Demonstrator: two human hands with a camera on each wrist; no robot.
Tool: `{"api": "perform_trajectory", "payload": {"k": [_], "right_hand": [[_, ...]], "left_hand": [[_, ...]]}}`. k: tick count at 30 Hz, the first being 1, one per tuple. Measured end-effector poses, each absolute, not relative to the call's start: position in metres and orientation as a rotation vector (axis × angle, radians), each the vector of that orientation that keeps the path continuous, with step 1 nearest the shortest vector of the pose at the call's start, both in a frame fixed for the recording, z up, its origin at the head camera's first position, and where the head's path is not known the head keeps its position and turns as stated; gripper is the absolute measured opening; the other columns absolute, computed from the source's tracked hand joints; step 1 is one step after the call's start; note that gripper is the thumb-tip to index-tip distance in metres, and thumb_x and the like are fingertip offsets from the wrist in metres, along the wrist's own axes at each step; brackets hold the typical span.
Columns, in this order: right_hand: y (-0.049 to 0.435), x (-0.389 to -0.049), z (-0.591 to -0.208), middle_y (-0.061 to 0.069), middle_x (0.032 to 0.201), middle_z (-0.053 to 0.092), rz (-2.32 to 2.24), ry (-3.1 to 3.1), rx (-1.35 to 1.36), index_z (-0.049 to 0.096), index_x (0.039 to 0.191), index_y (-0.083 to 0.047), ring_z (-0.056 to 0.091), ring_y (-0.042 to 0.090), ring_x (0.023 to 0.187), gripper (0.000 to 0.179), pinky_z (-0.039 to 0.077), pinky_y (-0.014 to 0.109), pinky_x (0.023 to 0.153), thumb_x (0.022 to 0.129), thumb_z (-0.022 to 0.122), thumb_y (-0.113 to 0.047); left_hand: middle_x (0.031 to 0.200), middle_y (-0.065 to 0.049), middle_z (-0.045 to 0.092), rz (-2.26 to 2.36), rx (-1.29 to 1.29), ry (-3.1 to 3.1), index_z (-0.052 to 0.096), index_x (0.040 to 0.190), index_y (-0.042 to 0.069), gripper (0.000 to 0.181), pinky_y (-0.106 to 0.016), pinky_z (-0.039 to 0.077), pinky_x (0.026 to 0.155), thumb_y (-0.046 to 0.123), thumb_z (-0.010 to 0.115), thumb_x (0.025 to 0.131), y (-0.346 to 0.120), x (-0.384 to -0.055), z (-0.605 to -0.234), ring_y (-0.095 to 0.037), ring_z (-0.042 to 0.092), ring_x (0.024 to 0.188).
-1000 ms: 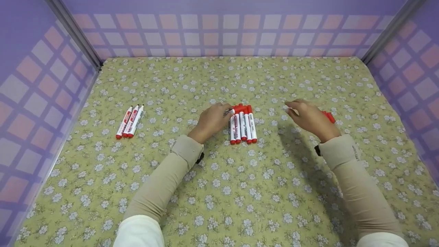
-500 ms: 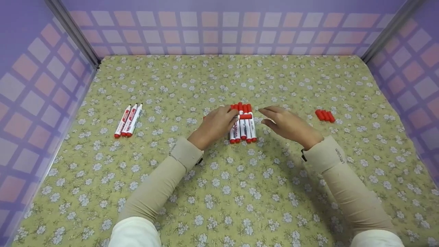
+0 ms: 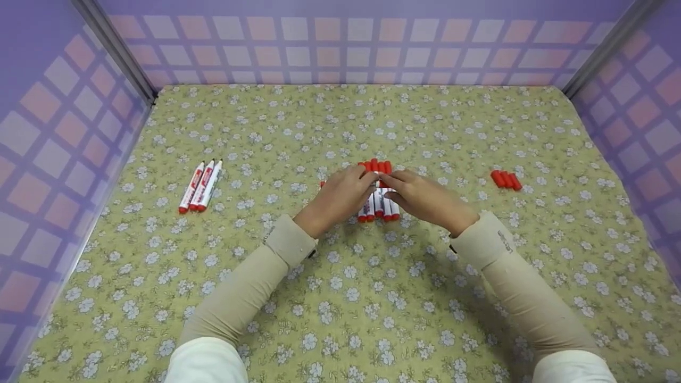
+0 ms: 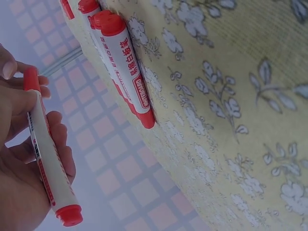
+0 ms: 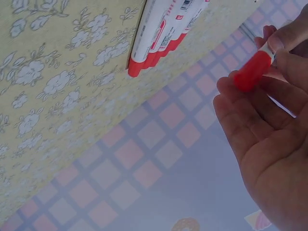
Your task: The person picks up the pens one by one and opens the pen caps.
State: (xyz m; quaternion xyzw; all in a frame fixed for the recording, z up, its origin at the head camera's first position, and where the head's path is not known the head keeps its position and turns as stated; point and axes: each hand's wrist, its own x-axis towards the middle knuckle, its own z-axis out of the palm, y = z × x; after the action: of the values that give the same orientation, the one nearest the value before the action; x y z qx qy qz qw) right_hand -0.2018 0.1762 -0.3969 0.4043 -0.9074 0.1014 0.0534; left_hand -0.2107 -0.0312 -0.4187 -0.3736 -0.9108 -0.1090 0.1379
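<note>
My left hand [image 3: 340, 197] grips a whiteboard marker with a white barrel and red ends, seen best as a marker [image 4: 50, 154] lying across the palm in the left wrist view. My right hand [image 3: 431, 199] meets it from the other side. In the right wrist view its fairly straight fingers [image 5: 236, 113] touch the red cap [image 5: 252, 72]; the thumb's contact is unclear. Beneath both hands lies a row of capped markers [image 3: 379, 202], side by side, red caps pointing away. In the head view the hands partly cover the row and the held marker.
Three uncapped markers [image 3: 199, 186] with dark tips lie at the left. Three loose red caps [image 3: 506, 180] sit together at the right. A flowered cloth [image 3: 340, 303] covers the table, and checked purple panels [image 3: 340, 48] stand around its back and sides.
My right hand has come in from beside the loose caps to the marker's cap. The left hand has turned the marker and brought it over the row. The loose caps are uncovered.
</note>
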Motion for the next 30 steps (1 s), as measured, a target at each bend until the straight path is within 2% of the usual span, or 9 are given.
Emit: {"api": "perform_trajectory", "payload": {"k": [6, 12, 22, 30], "right_hand": [[0.168, -0.203, -0.398, 0.016, 0.104, 0.069, 0.252, -2.708, 1.231, 0.062, 0.122, 0.003, 0.068, 0.028, 0.094, 0.030, 0.056, 0.036, 0.081, 0.095, 0.060, -0.008], [0.162, -0.202, -0.398, 0.014, 0.097, 0.069, 0.064, -2.680, 1.235, 0.065, 0.115, 0.003, 0.068, 0.024, 0.085, 0.024, 0.057, 0.032, 0.077, 0.094, 0.060, -0.007], [0.160, -0.201, -0.397, 0.013, 0.087, 0.072, 0.040, -2.679, 1.221, 0.070, 0.101, -0.001, 0.067, 0.023, 0.073, 0.015, 0.057, 0.032, 0.068, 0.093, 0.062, -0.010], [0.161, -0.198, -0.396, 0.012, 0.080, 0.073, 0.086, -2.626, 1.236, 0.069, 0.090, -0.002, 0.066, 0.023, 0.065, 0.011, 0.056, 0.033, 0.062, 0.094, 0.061, -0.008]], "left_hand": [[0.106, -0.012, 0.063, -0.357, -1.089, -2.642, 0.058, 0.122, 0.007, 0.027, -0.035, 0.054, 0.083, 0.020, 0.055, 0.099, -0.031, -0.208, -0.415, -0.024, 0.063, 0.092], [0.104, -0.011, 0.063, -0.355, -1.109, -2.623, 0.060, 0.119, 0.007, 0.025, -0.035, 0.053, 0.083, 0.020, 0.056, 0.098, -0.032, -0.207, -0.416, -0.023, 0.062, 0.091], [0.095, -0.007, 0.066, -0.253, -1.163, -2.565, 0.063, 0.110, 0.007, 0.022, -0.031, 0.053, 0.065, 0.024, 0.053, 0.099, -0.031, -0.205, -0.417, -0.018, 0.060, 0.074], [0.091, -0.005, 0.065, -0.266, -1.219, -2.521, 0.063, 0.106, 0.007, 0.021, -0.028, 0.048, 0.053, 0.024, 0.052, 0.100, -0.033, -0.204, -0.418, -0.015, 0.052, 0.058]]}}
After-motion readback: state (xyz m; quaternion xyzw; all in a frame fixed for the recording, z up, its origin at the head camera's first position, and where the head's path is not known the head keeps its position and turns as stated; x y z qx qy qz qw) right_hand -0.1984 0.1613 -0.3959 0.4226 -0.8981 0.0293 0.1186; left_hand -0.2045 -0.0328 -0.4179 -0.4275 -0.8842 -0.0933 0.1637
